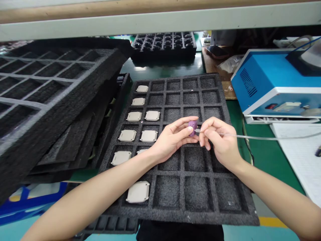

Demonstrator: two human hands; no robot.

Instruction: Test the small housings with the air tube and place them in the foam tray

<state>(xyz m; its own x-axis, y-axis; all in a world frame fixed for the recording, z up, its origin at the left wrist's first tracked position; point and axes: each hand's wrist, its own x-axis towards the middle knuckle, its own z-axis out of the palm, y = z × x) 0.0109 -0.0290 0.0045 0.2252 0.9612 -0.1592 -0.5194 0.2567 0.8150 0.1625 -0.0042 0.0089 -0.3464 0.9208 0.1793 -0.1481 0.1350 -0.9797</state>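
Observation:
My left hand (173, 139) grips a small purple piece (192, 126) between thumb and fingers. It looks like a rounded plastic part; its exact kind I cannot tell. My right hand (222, 140) pinches the end of a thin clear tube (263, 137), its pale tip touching or very near the purple piece's right side. Both hands are above a black foam tray (200, 217) with square compartments. Flat beige, square cases (138, 191), like watch cases, lie in compartments on the tray's left side. My left forearm partly covers one of them.
Stacked black foam trays (82, 87) lean at the left. A blue box-shaped machine (271, 83) with a red switch stands at the right, beside white paper (296, 160). Another tray of dark parts (164, 50) sits at the back. A shelf edge (160, 21) crosses overhead.

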